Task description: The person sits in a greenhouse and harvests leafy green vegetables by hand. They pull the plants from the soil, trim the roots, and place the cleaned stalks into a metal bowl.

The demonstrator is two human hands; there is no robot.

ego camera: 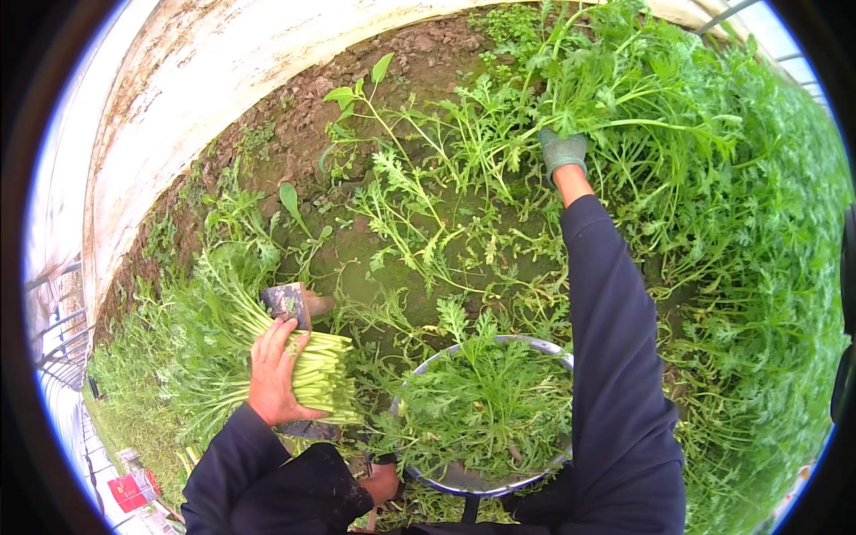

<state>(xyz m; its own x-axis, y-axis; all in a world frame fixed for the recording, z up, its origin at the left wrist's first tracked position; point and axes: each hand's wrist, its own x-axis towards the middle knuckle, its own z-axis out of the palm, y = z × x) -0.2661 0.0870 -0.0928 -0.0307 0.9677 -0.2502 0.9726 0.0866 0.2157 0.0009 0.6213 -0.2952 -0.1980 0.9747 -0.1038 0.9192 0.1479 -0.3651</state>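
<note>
My bare left hand is spread over a thick bundle of leafy greens, fingers and thumb gripping its sides. The bundle's pale cut stems point right, and its feathery leaves fan left. A dirty flat metal plate stands against the bundle's far side, with a brownish piece beside it. My right hand, in a grey-green glove, reaches far forward into the standing greens. Stems and leaves cover its fingers, so its hold on them is hidden. Between my arms sits a round metal basin heaped with loose leafy sprigs.
Dense tall greens fill the right side. Sparse, leaning plants grow from the damp, mossy soil ahead. Pale plastic sheeting edges the bed at the far left. A red item lies at the lower left.
</note>
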